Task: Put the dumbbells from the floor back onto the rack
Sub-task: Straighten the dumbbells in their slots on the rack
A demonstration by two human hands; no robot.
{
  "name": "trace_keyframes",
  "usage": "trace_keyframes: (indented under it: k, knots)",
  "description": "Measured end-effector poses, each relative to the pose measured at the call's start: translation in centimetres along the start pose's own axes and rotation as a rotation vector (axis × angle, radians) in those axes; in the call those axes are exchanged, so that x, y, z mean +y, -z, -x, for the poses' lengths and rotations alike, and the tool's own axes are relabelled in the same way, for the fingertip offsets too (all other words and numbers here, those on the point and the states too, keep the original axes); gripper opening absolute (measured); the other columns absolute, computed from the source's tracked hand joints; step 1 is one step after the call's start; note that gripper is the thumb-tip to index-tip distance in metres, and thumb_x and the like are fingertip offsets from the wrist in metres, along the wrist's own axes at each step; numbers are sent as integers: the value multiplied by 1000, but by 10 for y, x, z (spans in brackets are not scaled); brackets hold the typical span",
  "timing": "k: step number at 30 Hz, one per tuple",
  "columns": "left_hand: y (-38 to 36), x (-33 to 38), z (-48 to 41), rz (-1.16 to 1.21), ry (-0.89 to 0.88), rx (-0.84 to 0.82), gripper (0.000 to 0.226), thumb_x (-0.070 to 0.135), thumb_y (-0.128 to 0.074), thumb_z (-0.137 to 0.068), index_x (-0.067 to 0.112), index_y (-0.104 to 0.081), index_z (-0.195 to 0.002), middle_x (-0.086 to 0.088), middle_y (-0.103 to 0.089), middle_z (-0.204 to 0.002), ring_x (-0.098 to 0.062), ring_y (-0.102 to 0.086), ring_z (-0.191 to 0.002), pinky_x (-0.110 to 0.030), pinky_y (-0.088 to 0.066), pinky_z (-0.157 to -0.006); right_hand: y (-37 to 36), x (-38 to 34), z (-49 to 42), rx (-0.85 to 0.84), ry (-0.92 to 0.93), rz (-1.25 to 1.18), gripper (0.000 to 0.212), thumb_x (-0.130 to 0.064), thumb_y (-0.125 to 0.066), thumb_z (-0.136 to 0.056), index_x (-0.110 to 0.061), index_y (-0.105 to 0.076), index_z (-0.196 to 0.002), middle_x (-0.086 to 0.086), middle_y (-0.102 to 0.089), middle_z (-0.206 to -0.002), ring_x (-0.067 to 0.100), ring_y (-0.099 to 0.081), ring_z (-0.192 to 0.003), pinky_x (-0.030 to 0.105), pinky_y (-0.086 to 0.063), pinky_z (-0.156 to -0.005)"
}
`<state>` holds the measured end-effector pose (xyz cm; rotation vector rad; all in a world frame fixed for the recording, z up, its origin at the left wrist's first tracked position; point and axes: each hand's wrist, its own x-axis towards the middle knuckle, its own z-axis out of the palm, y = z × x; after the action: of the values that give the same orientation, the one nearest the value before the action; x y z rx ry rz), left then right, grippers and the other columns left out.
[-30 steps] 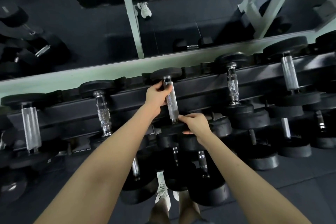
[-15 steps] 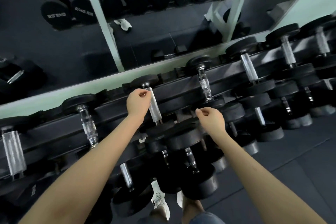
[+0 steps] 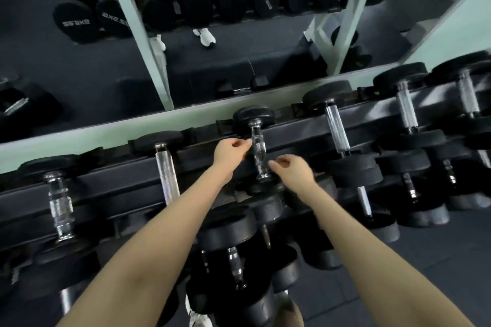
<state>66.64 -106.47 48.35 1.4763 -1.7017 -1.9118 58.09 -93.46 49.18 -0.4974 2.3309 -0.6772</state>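
Note:
A black dumbbell with a contoured chrome handle (image 3: 258,152) lies on the top tier of the black rack (image 3: 297,130), straight ahead of me. My left hand (image 3: 230,152) is at the handle's left side, fingers loosely curled, fingertips just touching the chrome and not wrapped round it. My right hand (image 3: 293,171) hovers at the handle's lower right, fingers loosely curled, holding nothing. A dumbbell with a straight chrome handle (image 3: 165,170) rests one slot to the left.
More dumbbells fill the top tier on both sides (image 3: 337,130) (image 3: 60,210), and the lower tiers (image 3: 233,263) below my arms. A mirror (image 3: 239,61) behind the rack reflects another rack. My white shoe (image 3: 198,317) stands on the dark floor (image 3: 438,260).
My left hand let go of the straight-handled dumbbell, which stays on the rack. Both hands shifted right to the neighbouring contoured-handle dumbbell as my view swung.

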Motion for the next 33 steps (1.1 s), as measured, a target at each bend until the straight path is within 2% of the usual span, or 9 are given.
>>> trace_keyframes:
  k: [2,5,9,14,21,24,27,30,33]
  knots:
    - [-20,4,-13,116,58,20,18,19,-69,-83,16,-57,-70,-6,-61,-81,-22,-57,-84,-46,-50,-91,-10,2,-13,-125,50,-9,42,-44,-65,-82,-9,-66,-106,4,-70,-98,21,-63,-95,32,-47,-84]
    - [-35,8,-23,232,144,15,8,16,-66,-85,11,-63,-90,-3,-65,-85,-24,-60,-93,-43,-50,-91,-19,5,-23,-241,69,-31,35,-39,-63,-85,-16,-63,-112,1,-70,-104,21,-64,-97,33,-49,-83]
    - [-37,6,-29,244,181,29,28,14,-67,-85,7,-64,-111,-7,-68,-99,-23,-64,-100,-41,-53,-90,-16,13,-31,-311,87,-82,30,-35,-59,-89,-20,-64,-116,0,-69,-108,21,-62,-103,33,-48,-88]
    - [-36,5,-26,290,196,86,24,12,-66,-85,4,-65,-108,-4,-67,-89,-18,-64,-81,-32,-55,-73,-11,13,-36,-355,130,-69,27,-33,-59,-90,-22,-65,-114,-2,-70,-105,18,-60,-100,28,-43,-81]
    - [-38,5,-22,292,188,119,24,12,-66,-85,6,-65,-108,-1,-67,-90,-19,-63,-87,-28,-52,-67,-10,9,-33,-349,120,-75,26,-31,-58,-91,-20,-65,-113,-1,-70,-105,17,-60,-97,32,-48,-87]
    - [-37,5,-22,297,179,122,22,13,-65,-85,7,-65,-107,-1,-66,-92,-21,-62,-94,-29,-53,-71,-11,8,-32,-351,111,-74,28,-32,-58,-91,-20,-63,-116,-2,-69,-104,18,-61,-99,33,-48,-87]
    - [-39,4,-21,271,160,139,22,17,-65,-86,9,-65,-107,-4,-67,-99,-25,-63,-101,-38,-53,-86,-9,6,-29,-345,115,-67,30,-32,-58,-91,-20,-62,-118,-2,-69,-107,18,-61,-101,32,-48,-88]
    - [-45,3,-16,135,102,200,31,26,-63,-87,8,-65,-113,-8,-67,-109,-23,-62,-102,-38,-51,-92,-7,6,-24,-318,129,-51,31,-34,-57,-90,-20,-62,-118,-2,-70,-107,17,-62,-101,31,-49,-86]
    - [-49,2,-7,-116,3,277,28,31,-62,-87,8,-69,-103,-10,-70,-104,-26,-64,-100,-38,-51,-88,2,8,-13,-219,142,-69,43,-40,-57,-89,-17,-58,-126,0,-68,-113,18,-62,-107,33,-50,-92]
